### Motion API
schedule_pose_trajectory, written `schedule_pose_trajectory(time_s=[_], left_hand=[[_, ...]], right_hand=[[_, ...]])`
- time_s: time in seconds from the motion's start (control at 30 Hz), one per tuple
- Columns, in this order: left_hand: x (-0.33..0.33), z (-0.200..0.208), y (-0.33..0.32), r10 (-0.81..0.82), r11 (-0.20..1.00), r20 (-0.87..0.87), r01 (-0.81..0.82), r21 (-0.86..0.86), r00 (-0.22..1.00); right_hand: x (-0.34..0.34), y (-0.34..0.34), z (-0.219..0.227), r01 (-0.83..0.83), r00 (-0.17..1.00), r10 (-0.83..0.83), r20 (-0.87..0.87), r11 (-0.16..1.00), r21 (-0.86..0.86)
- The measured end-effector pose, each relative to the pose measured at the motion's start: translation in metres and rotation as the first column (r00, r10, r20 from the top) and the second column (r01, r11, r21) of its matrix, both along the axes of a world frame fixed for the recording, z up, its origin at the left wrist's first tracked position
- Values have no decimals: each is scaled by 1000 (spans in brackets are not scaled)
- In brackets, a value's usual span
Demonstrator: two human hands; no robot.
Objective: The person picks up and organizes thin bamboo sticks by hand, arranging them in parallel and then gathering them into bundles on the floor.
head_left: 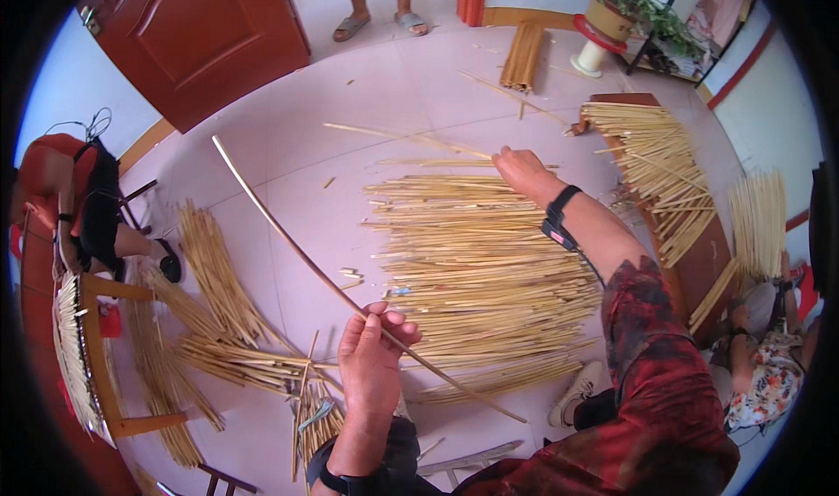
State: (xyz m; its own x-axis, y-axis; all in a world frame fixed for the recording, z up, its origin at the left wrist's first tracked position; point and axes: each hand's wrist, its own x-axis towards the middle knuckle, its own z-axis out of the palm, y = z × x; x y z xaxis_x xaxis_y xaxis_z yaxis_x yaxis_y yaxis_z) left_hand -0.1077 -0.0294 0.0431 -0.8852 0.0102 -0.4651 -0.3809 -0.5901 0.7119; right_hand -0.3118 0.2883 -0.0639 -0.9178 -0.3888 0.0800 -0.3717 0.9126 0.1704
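Observation:
A long, slightly bent reed stalk [278, 226] rests in my left hand [371, 356], pinched between thumb and fingers. Its pale thick end points to the far left, and its thin end reaches down toward the near right. At the far edge of a wide layer of cut stalks [489, 269] on the floor, my right hand [522, 173] is closed on the end of another thin stalk [406, 138]. That one slants away to the left, just beyond the layer. The stalks in the layer lie roughly side by side, crosswise in front of me.
Loose bundles [218, 277] lie on the floor at left, near a seated person [74, 190] beside a wooden frame [114, 356]. On the right, more stalks cover a low brown bench [634, 103], with another person [760, 365] nearby. A potted plant [609, 20] stands at the back.

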Motion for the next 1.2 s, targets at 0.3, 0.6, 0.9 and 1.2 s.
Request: schedule_pose_trajectory(time_s=[0.3,0.6,0.9,1.2], left_hand=[[19,-1,5,-16,998,-61,20,59,998],[23,-6,18,-47,995,-98,56,84,994],[11,-8,31,-94,996,-2,94,11,996],[-7,-19,41,-95,993,73,100,-65,993]], right_hand=[[153,76,81,-125,976,117,186,992,33],[176,118,118,63,992,-75,97,990,125],[36,168,26,670,742,-671,-2,741,49],[-42,167,-37,803,595,-792,137,595,-47]])
